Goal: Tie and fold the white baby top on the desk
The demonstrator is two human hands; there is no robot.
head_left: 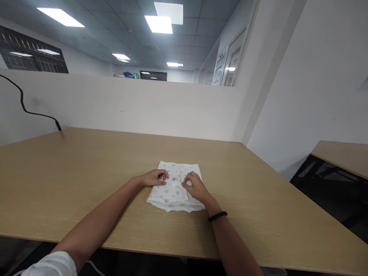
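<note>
A white cloth [173,193] with a small print of animals and green and pink shapes lies on the table, partly folded over itself. It may be a small garment, but I cannot tell which kind. At its left side rests my left hand [153,178], fingers curled and thumb apart from them, the thumb lying on the folded layer. My right hand [196,187] is over the right part of the cloth, with thumb and forefinger pinched at the upper right corner of that layer. Underneath, the cloth's lower edge is wavy and shows a plain white inner side.
The wooden table [100,157] reaches back to a low white partition [158,107]. A black cable [37,114] hangs over the partition at the left. On the right stand a white wall [304,96] and another table [345,157].
</note>
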